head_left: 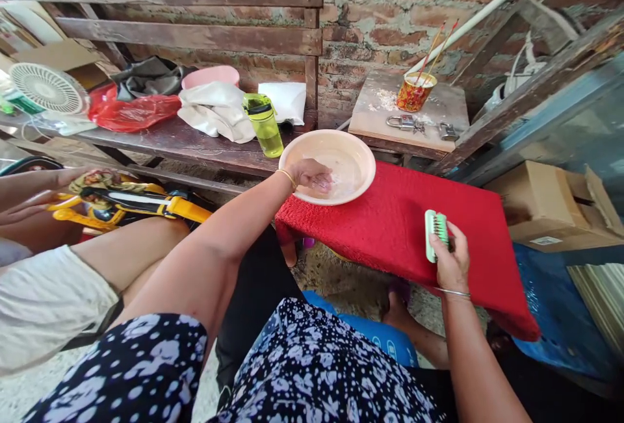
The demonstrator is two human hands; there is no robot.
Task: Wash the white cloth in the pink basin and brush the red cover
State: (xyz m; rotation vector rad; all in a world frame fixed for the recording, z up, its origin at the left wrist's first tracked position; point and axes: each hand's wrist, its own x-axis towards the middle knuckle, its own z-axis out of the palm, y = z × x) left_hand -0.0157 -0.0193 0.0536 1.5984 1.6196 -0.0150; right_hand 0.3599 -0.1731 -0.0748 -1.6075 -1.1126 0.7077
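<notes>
My left hand (312, 175), with a bangle at the wrist, reaches over the near rim of a pale pink basin (368, 173). Water lies in the basin, and my fingers hang loosely apart at its surface, holding nothing I can see. On the right, my right hand (454, 257) grips a light green scrub brush (429, 236), its bristles facing right. The brush is held above a red cloth (394, 205) that covers the low bench under the basin.
A green water bottle (268, 130) stands beside the basin on a dark wooden bench (195, 149). Padlocks (404, 123) and a cup with incense sticks (414, 93) rest on a small table. A cardboard box (546, 208) is right; another person's leg (141, 251) is left.
</notes>
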